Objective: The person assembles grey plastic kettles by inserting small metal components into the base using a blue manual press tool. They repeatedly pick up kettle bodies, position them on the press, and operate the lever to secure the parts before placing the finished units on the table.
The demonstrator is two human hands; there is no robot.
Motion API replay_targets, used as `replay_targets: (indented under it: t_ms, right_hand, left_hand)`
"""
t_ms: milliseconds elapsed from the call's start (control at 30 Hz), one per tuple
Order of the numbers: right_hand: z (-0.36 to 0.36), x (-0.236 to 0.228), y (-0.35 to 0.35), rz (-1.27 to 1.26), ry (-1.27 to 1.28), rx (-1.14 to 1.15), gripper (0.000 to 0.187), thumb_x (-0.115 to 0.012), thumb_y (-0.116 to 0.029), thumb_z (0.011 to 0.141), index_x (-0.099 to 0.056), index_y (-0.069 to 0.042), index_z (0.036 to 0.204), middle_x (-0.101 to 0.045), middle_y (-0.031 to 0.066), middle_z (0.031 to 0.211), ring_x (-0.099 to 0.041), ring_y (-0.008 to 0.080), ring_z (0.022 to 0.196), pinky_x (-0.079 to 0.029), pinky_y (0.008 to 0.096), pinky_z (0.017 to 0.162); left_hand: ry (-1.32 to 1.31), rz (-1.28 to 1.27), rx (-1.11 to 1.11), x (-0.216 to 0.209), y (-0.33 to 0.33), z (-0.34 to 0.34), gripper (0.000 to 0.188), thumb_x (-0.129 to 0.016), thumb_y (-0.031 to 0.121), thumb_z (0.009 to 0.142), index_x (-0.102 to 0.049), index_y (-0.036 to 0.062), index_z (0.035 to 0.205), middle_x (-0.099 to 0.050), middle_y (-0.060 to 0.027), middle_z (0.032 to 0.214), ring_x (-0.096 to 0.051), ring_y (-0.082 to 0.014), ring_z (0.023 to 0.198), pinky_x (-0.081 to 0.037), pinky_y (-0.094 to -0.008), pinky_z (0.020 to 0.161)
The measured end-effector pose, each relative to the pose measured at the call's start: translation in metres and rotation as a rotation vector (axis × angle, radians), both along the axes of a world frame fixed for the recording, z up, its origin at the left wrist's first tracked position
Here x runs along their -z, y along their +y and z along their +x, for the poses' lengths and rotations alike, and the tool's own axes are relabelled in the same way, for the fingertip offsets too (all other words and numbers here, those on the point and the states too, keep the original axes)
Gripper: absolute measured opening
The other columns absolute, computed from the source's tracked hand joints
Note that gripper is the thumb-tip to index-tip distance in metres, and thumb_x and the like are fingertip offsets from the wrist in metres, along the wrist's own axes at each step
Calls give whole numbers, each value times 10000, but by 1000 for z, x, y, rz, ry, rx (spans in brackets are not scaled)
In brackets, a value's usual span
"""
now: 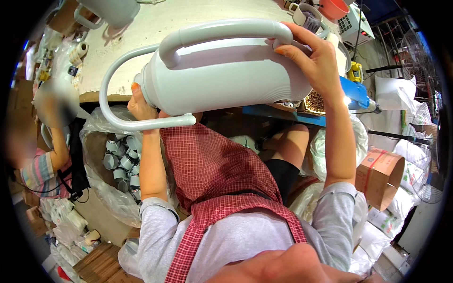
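A pale grey watering can lies on its side in the air in front of me, above the near edge of the table. Its thick handle is on the far side, and its long curved spout bends round on the left. My right hand is closed on the right end of the handle, with the thumb pressed against it. At the left end of the can, my left hand holds the narrower neck, thumb up along the collar. Some of its fingers are hidden.
A pale worktable reaches away beyond the can, with another grey can at far left. A plastic-lined container of grey caps stands by my left arm. Small brown parts lie at right, near a cardboard box. A co-worker is at left.
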State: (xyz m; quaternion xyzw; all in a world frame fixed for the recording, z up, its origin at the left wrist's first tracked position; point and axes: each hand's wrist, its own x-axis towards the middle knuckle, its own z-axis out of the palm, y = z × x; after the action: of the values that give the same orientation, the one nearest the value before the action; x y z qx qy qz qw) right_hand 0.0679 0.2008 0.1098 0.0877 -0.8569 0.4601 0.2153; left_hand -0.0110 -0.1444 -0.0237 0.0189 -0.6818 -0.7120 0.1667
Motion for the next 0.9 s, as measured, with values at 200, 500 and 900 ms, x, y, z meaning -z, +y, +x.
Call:
replay_targets:
  t_ms: [200, 500, 900]
  right_hand:
    - [7, -3, -6, 39, -61, 89, 354, -710, -122, 779, -640, -19, 1111, -680, 154, 918, -668, 227, 887, -496, 302, 842]
    - [12, -7, -14, 96, 61, 100, 331, -686, -128, 785, -630, -11, 1089, -661, 197, 885, -609, 397, 853, -351, 433, 1081]
    - [215, 48, 76, -12, 161, 689, 513, -644, -26, 819, -509, -4, 1313, -561, 146, 1299, -512, 258, 1210, -379, 342, 1020]
  left_hand:
    - [-50, -101, -58, -5, -5, 6, 514, -501, 420, 952, -679, -59, 905, -672, -76, 804, -624, -158, 713, -503, -308, 618]
    - [61, -171, 17, -2, -11, 17, 578, -449, 452, 984, -676, -65, 862, -663, -47, 762, -586, -95, 693, -476, -257, 598]
    - [72, 106, -3, -23, -3, 66, 527, -499, 470, 957, -632, -35, 889, -593, -9, 765, -506, -77, 683, -430, -238, 610]
